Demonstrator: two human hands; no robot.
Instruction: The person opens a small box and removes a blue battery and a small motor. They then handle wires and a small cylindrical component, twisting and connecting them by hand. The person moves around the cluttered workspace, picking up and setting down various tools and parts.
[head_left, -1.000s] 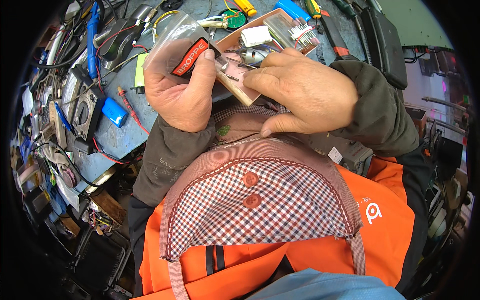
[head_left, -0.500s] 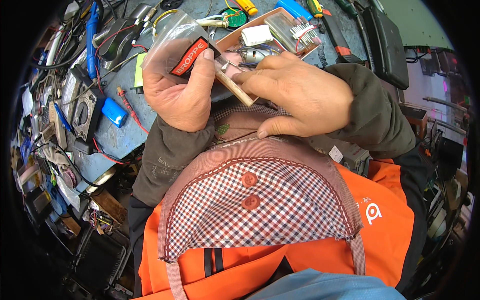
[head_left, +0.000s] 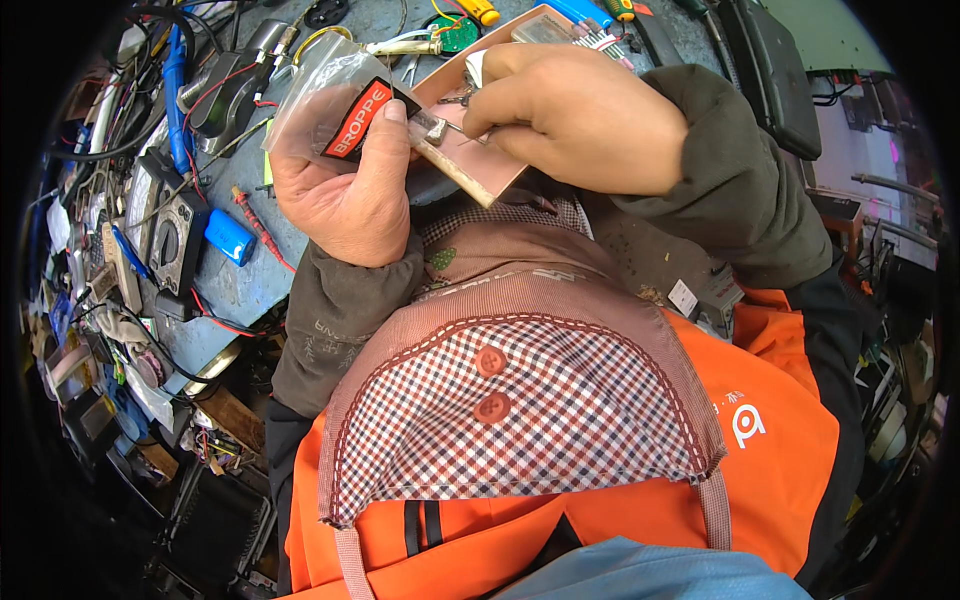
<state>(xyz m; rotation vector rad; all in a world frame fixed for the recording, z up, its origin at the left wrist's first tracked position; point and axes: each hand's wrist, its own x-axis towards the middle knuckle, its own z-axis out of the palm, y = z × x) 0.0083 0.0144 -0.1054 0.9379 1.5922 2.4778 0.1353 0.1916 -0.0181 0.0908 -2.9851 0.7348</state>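
My left hand (head_left: 345, 205) grips a clear plastic bag (head_left: 318, 92) with a black and red label, its thumb pressed on the label. The bag's lower end lies against the near corner of a shallow pinkish box (head_left: 468, 180). Over this box, my right hand (head_left: 590, 120) is closed, thumb and fingertips pinched on a small metal piece with a thin shank (head_left: 450, 128), beside the bag's end. How far the piece sits inside the bag I cannot tell. The hand covers much of the box's contents.
Behind the box lie a green round circuit board (head_left: 460, 35) and a yellow-handled tool (head_left: 480, 10). A black case (head_left: 768, 85) stands at the right. On the left are a multimeter (head_left: 178, 240), a blue cylinder (head_left: 230, 237), a red probe (head_left: 260, 232) and many tangled cables.
My right hand has moved up and away from my body, its spread fingers and thumb drawing together into a pinch. The box's bare near floor now shows. My left hand has shifted slightly left.
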